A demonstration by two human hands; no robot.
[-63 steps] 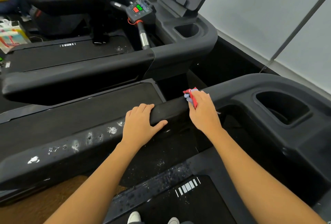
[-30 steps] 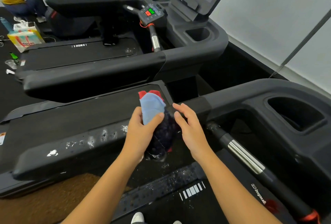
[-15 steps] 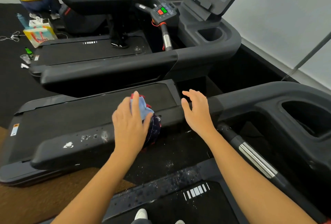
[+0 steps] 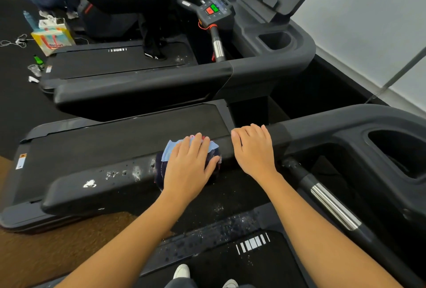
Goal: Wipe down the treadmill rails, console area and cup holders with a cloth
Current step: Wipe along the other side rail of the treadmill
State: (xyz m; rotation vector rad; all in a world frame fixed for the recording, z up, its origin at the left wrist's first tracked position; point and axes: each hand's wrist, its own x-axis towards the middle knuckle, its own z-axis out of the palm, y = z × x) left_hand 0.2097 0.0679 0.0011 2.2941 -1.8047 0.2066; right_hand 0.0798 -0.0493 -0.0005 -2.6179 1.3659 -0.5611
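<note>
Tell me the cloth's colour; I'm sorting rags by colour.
Light blue on top, with dark navy and some red, under the left hand: the cloth, head view.

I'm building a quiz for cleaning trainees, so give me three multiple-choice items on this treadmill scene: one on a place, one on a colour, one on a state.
1. Where is the cloth?
A. In a cup holder
B. On the side rail, under the left hand
C. On the floor

2. What colours are the two lit buttons on the next treadmill's handle?
A. Red and green
B. Blue and yellow
C. Both white

3. What is the state of the rail to the left of the cloth?
A. Wiped spotless
B. Covered by a towel
C. Marked with white splotches

Key: 1 B, the left hand presses the cloth flat on the rail while the right hand rests bare beside it. 2 A, a red button and a green one sit side by side. 3 C, white marks and specks show along the dark rail.
</note>
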